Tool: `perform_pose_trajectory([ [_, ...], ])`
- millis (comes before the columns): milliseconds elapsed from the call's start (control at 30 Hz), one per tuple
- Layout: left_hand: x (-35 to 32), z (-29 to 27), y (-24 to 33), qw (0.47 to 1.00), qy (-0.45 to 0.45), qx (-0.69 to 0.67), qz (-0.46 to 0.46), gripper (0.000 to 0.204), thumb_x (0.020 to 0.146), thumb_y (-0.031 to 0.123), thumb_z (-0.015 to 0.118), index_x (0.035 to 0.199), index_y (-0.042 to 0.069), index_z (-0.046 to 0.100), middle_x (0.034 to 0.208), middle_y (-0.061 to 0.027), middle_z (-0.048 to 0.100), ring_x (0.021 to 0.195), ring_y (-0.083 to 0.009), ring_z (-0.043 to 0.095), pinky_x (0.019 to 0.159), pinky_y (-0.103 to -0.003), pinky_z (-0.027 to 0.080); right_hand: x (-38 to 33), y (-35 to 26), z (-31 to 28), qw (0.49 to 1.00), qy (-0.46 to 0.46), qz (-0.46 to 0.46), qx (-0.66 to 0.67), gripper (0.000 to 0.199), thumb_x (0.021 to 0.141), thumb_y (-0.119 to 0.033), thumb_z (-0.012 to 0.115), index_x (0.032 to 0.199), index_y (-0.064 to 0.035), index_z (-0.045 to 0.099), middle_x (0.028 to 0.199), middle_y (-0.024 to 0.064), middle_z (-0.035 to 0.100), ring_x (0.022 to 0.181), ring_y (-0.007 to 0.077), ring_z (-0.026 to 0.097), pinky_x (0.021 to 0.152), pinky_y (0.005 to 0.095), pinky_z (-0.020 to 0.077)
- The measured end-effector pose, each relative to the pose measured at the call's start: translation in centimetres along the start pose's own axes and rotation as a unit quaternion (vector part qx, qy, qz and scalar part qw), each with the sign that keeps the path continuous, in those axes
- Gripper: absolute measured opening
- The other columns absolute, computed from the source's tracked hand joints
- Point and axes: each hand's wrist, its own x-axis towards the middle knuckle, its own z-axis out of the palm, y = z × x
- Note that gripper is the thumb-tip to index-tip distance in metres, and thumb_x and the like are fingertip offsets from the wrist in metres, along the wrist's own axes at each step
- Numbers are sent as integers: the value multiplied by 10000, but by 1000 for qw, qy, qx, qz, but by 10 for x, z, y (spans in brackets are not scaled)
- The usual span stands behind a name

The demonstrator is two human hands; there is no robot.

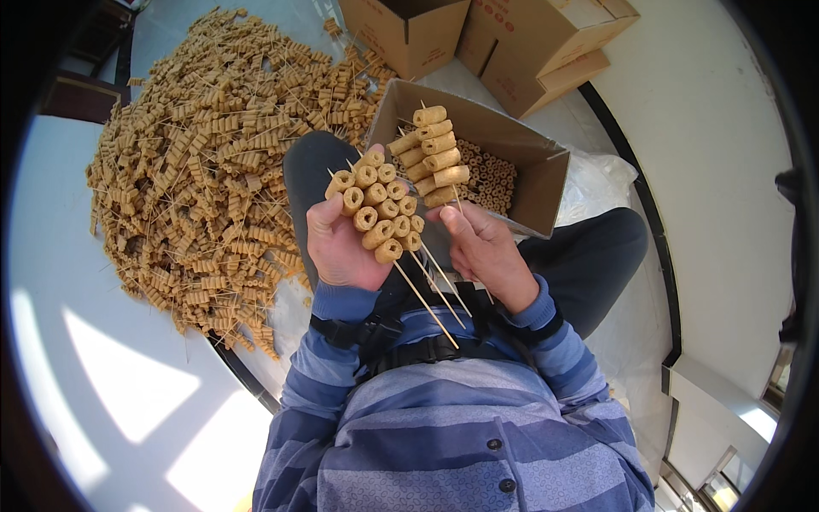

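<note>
Your left hand [341, 247] clenches a fan of skewers [380, 205], your right hand [486, 247] pinches one skewer [433, 154] (light, brittle-looking rolls), so grip the bare sticks.

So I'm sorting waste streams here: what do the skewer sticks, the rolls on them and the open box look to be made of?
skewer sticks: thin, pale and matt, probably bamboo or wood. rolls held in the left hand: tan, ridged tubes with hollow ends, seemingly a dried food such as bean curd; unsure. open box beyond the right hand: brown matt corrugated cardboard with folded flaps.
</note>
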Motion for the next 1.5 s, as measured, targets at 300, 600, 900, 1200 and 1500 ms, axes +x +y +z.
perform_pose_trajectory([
  [300,-2,9,-8,998,49,20,14,713,901,407,487,1453,-37,397,1424,-229,500,1303,-383,517,1094,-515,426,-7,8,8,998,-18,-41,-32,330,1065,-351,497,948,-63,609,609,-51,448,523,36,425,486,210,353],
  [600,-3,-10,-11,997,69,24,-35,751,919,507,479,1443,-27,412,1394,-242,528,1245,-423,554,1002,-548,494,-8,10,12,996,-86,18,-12,381,1083,-401,417,1101,-62,590,602,-32,493,496,39,451,465,209,385],
  [900,0,-6,-2,999,-32,-32,5,775,926,504,482,1430,-79,401,1345,-270,545,1186,-407,583,1001,-505,502,1,18,-4,928,131,-81,-340,306,1037,-355,493,1074,-106,667,604,105,635,595,306,663,569,427,509],
  [1200,-3,-1,-6,998,46,30,30,746,893,465,530,1426,-46,424,1363,-214,555,1216,-352,582,1046,-467,476,-10,6,4,979,20,-22,-202,457,1068,-442,432,1154,-47,647,546,22,520,485,90,531,514,264,452],
  [1500,-2,-7,-10,999,43,22,11,753,901,477,531,1439,-37,412,1397,-219,528,1252,-375,558,1067,-483,461,-9,9,-1,972,-24,4,-234,482,1064,-477,414,1094,-54,644,537,12,504,479,87,510,513,268,436],
])
